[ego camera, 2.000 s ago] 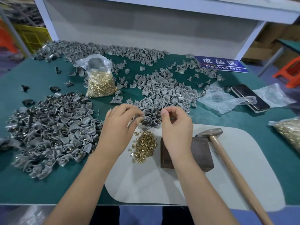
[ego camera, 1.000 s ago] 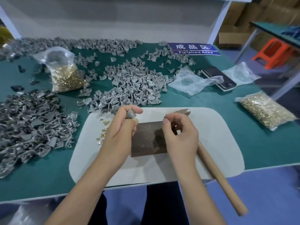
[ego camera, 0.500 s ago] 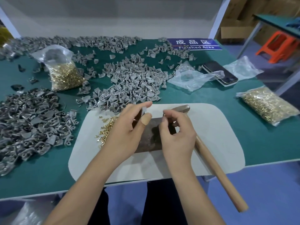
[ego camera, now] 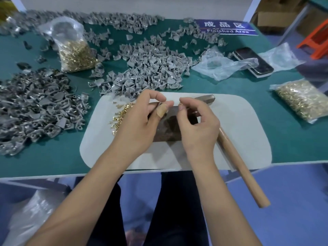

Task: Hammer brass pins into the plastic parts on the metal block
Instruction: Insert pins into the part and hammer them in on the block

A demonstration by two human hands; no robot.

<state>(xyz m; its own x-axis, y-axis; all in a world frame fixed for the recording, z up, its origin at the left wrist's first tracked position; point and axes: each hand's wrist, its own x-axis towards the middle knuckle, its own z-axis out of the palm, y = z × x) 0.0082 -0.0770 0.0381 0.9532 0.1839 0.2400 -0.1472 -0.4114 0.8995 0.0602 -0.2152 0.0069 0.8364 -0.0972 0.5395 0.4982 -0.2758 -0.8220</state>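
While pinching, hands [ego camera: 140, 121] over block [ego camera: 168, 128].

The rounded white plastic mat [ego camera: 239, 132] lies on the green table [ego camera: 53, 160], at its near edge. The dark rectangular metal block [ego camera: 168, 128] sits on the mat's middle. The loose heap of small brass pins [ego camera: 120, 114] lies on the mat, left of the block. The wooden-handled hammer [ego camera: 237, 160] lies right of the block, its handle reaching past the table edge. Behind the mat is the pile of grey plastic parts [ego camera: 150, 68]; another pile of darker grey parts [ego camera: 35, 109] is far left. A clear bag of brass pins [ego camera: 74, 50] stands behind left, a second flat bag of pins [ego camera: 301, 102] lies right. The black phone [ego camera: 253, 61] lies behind right, partly under a crumpled clear plastic bag [ego camera: 221, 66].
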